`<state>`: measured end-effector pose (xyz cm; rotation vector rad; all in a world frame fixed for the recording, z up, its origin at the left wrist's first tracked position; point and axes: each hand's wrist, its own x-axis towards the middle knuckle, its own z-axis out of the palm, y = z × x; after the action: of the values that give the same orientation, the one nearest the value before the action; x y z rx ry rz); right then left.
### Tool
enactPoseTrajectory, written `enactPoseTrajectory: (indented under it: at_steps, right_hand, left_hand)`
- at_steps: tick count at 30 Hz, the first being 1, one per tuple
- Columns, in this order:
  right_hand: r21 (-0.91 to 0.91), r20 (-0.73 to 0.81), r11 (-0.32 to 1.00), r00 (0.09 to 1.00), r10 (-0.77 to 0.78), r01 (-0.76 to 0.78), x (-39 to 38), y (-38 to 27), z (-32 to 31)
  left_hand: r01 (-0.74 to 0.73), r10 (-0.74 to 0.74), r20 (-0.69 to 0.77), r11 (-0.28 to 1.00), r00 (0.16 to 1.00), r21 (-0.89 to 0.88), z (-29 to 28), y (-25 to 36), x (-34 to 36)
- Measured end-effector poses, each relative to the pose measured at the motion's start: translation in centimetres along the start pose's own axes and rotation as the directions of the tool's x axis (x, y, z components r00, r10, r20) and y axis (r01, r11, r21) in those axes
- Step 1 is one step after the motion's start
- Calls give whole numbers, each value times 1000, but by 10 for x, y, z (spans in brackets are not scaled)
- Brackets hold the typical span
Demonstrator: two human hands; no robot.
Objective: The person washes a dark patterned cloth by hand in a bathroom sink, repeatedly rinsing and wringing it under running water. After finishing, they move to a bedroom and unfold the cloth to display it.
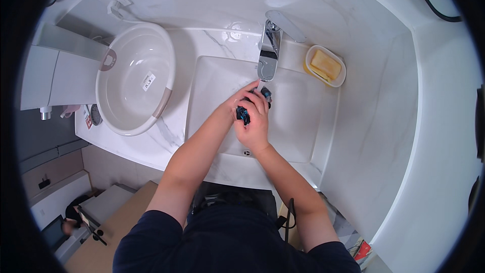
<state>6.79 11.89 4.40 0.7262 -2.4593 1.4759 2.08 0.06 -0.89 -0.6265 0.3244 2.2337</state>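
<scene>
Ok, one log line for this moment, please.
left hand: touching dark bundle; right hand: closed on it; place: over sink, near faucet; right of faucet: yellow bar

Bunched item (pixel 243 116): black with patches of bright blue
Sink basin (pixel 298 116): plain glossy white
Faucet (pixel 268 63): mirror silver
Countertop (pixel 174 129): white, veined in grey like marble
Wall (pixel 374 106): pale grey-white, faint marble streaks
Washbowl (pixel 132 98): off-white, taupe patches on the rim
Sticker (pixel 148 81): white with dark print
Soap dish (pixel 338 82): white rim, yellow below
Block in dish (pixel 325 63): yellowish tan
Shirt (pixel 237 237): solid dark navy
Tabletop (pixel 113 232): light brown
</scene>
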Motion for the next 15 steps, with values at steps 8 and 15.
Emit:
enactPoseTrajectory:
  at_steps: [8,15]
  right_hand:
    - [70,-180,985,969,167,-157,21,44,19]
    - [738,158,260,534,831,-623,35,66,3]
  left_hand:
    - [-485,495,-3,850,869,-206,-18,-32,39]
    - [-318,513,-513,849,688,423,-12,-28,23]
